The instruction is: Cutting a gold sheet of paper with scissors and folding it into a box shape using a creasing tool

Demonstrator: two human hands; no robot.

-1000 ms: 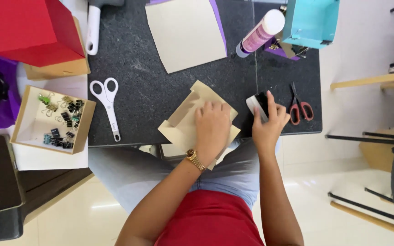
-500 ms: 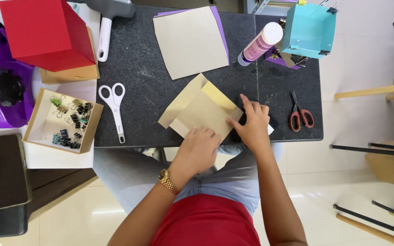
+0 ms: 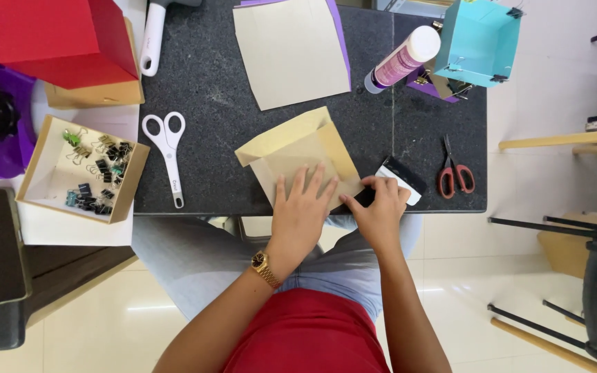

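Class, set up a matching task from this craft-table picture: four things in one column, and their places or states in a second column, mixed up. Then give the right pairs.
Column one:
1. white-handled scissors
2. red-handled scissors
3. glue bottle
4. left hand

Column two:
A. lying on its side beside the turquoise box
B. pressed flat on the folded tan card
C. between the tray of binder clips and the folded card
D. at the table's right end, past the right hand

Pairs: 1-C, 2-D, 3-A, 4-B.
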